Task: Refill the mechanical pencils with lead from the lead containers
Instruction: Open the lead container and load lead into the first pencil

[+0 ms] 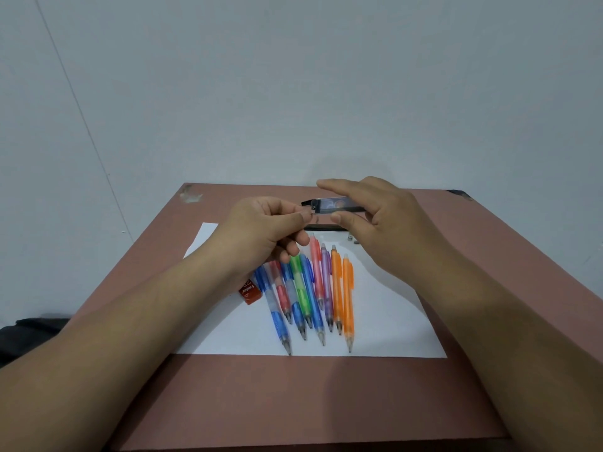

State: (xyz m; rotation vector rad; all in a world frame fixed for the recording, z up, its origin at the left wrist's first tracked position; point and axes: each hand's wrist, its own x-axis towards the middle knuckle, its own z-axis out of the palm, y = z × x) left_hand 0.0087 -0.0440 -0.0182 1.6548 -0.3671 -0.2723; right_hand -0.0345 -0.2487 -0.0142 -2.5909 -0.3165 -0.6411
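Eraser (250, 291): left on the paper (385, 324), partly under the left wrist.
Left hand (261, 230): raised, fingers curled, thumb and forefinger pinching something tiny at the container's mouth; too small to name.
Pencils (313, 295): nine in a row on the paper, tips toward the person.
Container (332, 204): held above the table (293, 402), level, between both hands.
Right hand (375, 216): thumb under, fingers over, pinching the container.
Second container (323, 227): flat on the table, behind the pencils.

I had a sheet of white paper (385, 324) lying on my reddish-brown table (293, 399), which stood against a pale wall (293, 76). An orange-red eraser (250, 292) lay at the paper's left edge. A patch of torn tape (191, 194) clung near the table's far left corner.
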